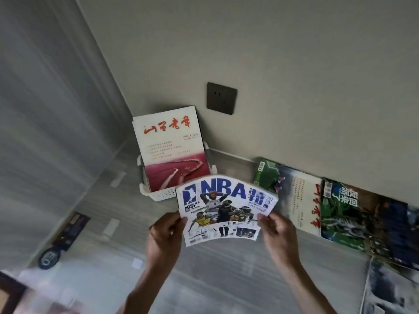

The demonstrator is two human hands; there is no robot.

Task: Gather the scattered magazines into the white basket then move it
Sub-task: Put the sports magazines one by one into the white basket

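I hold an NBA magazine (224, 207) in the air, bowed upward between both hands. My left hand (164, 234) grips its left edge and my right hand (280, 235) grips its right edge. Just beyond it the white basket (158, 194) stands on the floor in the corner, with a white-and-red magazine (171, 148) upright inside it. To the right, a green-and-white magazine (294, 196) and a green-and-blue one (362, 218) lie on the floor along the wall. Another magazine (390, 288) lies at the lower right edge.
A dark wall socket (221, 98) sits above the basket. A dark strip and a round dark object (48, 258) lie on the grey floor at the left. A wall runs along the left side. Bare floor lies in front of the basket.
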